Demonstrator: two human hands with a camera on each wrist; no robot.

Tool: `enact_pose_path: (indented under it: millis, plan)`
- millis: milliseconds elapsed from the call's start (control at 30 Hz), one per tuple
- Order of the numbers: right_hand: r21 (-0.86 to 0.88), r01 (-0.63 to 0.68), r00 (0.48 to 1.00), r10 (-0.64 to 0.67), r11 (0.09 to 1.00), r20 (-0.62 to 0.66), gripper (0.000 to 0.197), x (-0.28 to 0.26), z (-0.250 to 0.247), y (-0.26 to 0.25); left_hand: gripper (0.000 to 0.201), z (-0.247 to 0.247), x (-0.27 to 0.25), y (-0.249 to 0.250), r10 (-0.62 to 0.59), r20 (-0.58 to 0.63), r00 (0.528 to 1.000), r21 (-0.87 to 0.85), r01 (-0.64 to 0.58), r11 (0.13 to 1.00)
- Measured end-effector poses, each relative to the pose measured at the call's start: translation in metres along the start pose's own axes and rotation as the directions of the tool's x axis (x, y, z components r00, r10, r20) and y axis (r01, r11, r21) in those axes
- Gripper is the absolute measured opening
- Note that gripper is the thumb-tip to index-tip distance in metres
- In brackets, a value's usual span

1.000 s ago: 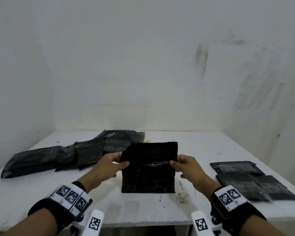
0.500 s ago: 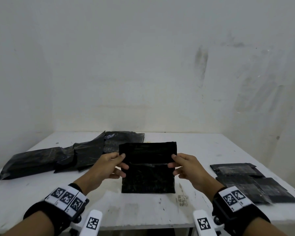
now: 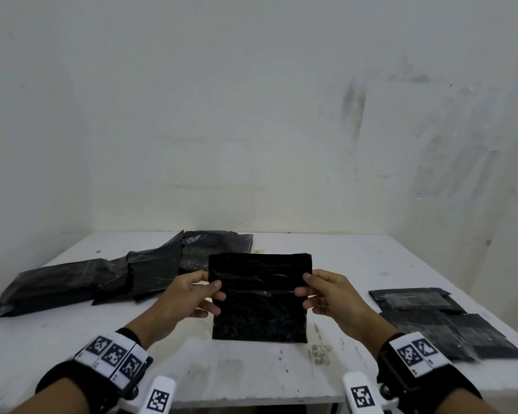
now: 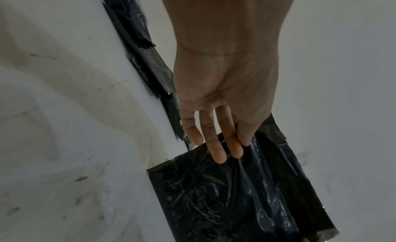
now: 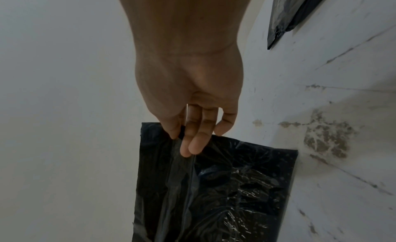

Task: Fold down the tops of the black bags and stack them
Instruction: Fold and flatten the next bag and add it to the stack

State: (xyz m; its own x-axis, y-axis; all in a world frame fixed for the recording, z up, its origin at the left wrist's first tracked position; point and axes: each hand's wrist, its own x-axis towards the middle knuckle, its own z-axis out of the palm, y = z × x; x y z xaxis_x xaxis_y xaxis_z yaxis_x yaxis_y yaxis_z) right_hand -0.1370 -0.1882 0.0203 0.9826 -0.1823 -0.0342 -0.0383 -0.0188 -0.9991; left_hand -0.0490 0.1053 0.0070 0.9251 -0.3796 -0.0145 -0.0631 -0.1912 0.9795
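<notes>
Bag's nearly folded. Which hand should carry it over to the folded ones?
Right, probably. The right hand already pinches the bag by its right edge, and the folded bags lie on that side; the left hand would have to cross over.

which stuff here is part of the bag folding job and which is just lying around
Part of the job:
- black bag, pinched at its side edges by the left hand and right hand
- unfolded bags, far left of the table
- folded bags, overlapping on the right

Just there:
- white table
- stained wall
</notes>
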Motion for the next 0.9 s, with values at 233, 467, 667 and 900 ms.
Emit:
enact_pose_path:
  millis: [233, 467, 667, 900]
  plan:
    - [0.023, -0.038, 0.999, 0.037, 0.999, 0.023, 0.021, -0.003, -0.002, 0.002, 0.028, 0.0, -0.003, 0.008, -0.093, 0.03, 0.995, -0.152, 0.096, 0.984]
    - [0.09, -0.137, 0.99, 0.138, 0.986, -0.001, 0.042, -0.007, -0.008, 0.006, 0.055, -0.005, -0.006, 0.007, -0.197, 0.037, 0.98, -0.209, 0.201, 0.957]
    - [-0.003, -0.028, 0.998, 0.028, 1.0, 0.047, 0.021, -0.008, -0.007, 0.017, 0.026, -0.002, -0.012, 0.001, -0.081, 0.034, 0.996, -0.108, 0.084, 0.991]
    - [-0.208, 0.05, 0.997, -0.036, 0.977, 0.073, 0.051, -0.012, -0.009, 0.028, 0.039, 0.0, -0.016, -0.008, -0.033, 0.034, 0.999, 0.011, 0.032, 0.999]
